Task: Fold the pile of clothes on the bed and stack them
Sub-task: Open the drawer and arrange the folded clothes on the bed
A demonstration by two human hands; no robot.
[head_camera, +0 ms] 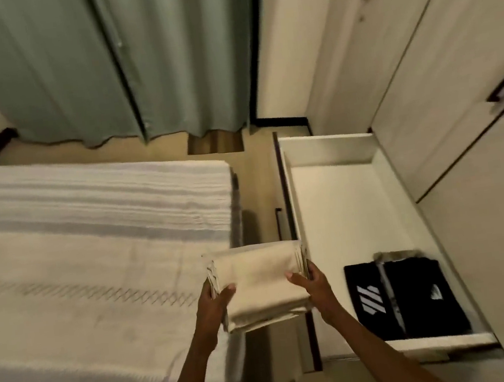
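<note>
Holding a folded cream cloth stack (260, 285) between both hands, lifted clear of everything, over the strip of floor (254, 190) that runs between bed and drawer. Landmark: the open drawer (334, 199), pulled out from the cabinet front (456, 108). Far left of the drawer, the bed (95, 273), pale cover with woven stripes; its right edge falls away just left of the stack. Left hand (215, 300) clamped on the stack's left end, thumb on top, fingers under and out of sight. Stack layered, several folded edges showing at both ends and along the near side; its right end overlaps the drawer's dark left rim (283, 187). Right hand (311, 285) clamped on that right end, thumb on top, fingers wrapped round the edge. Inside the drawer, near end: two black folded garments (416, 300) with white marks, side by side, a grey piece (395, 254) just behind them. Drawer floor beyond them bare to the far wall. Behind the drawer and the bed, green curtains (102, 66) hang to the floor.
</note>
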